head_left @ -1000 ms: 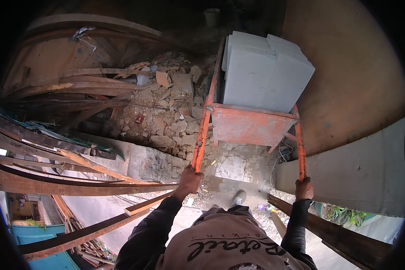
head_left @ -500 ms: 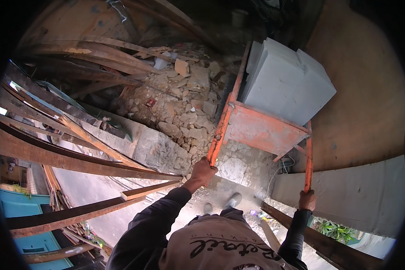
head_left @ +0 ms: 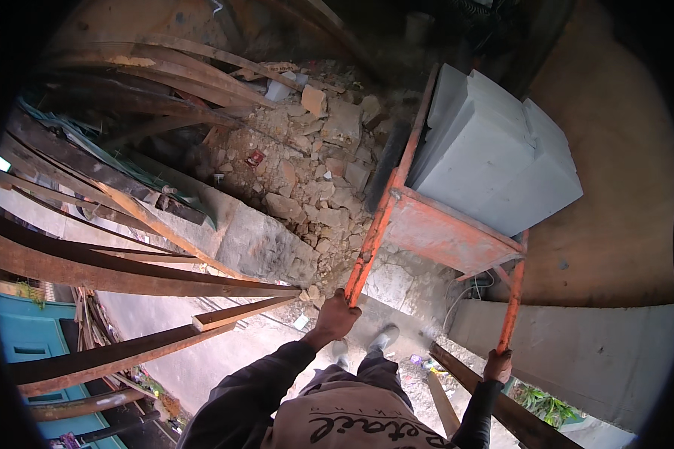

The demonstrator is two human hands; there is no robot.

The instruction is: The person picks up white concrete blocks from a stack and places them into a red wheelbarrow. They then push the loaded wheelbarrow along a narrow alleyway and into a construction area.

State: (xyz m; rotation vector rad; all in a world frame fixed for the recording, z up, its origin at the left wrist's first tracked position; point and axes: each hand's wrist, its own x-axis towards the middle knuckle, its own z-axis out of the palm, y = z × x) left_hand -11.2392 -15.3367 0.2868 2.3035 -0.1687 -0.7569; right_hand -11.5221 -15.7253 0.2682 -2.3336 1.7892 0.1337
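Observation:
My left hand [head_left: 335,318] is wrapped round the end of the left orange handle of a cart [head_left: 448,230]. At the right, my right hand [head_left: 498,365] grips the end of the other handle, lower in the picture. The cart has a scuffed orange metal panel between its two handles. Large light-grey blocks [head_left: 498,150] sit tightly together in it, rising above the panel. Part of a dark wheel [head_left: 389,161] shows beside the cart's left side; the far end is in shadow.
Broken rubble [head_left: 326,176] lies left of the cart, behind a low concrete wall [head_left: 262,239]. Long wooden beams [head_left: 127,262] slant in from the left. A brown wall [head_left: 606,179] stands close on the right, above a grey ledge [head_left: 577,352]. Another plank [head_left: 445,404] lies near my feet.
The cart and its blocks have shifted slightly right and down in the picture. Both hands appear lower, still gripping the handles. My feet have shifted a little.

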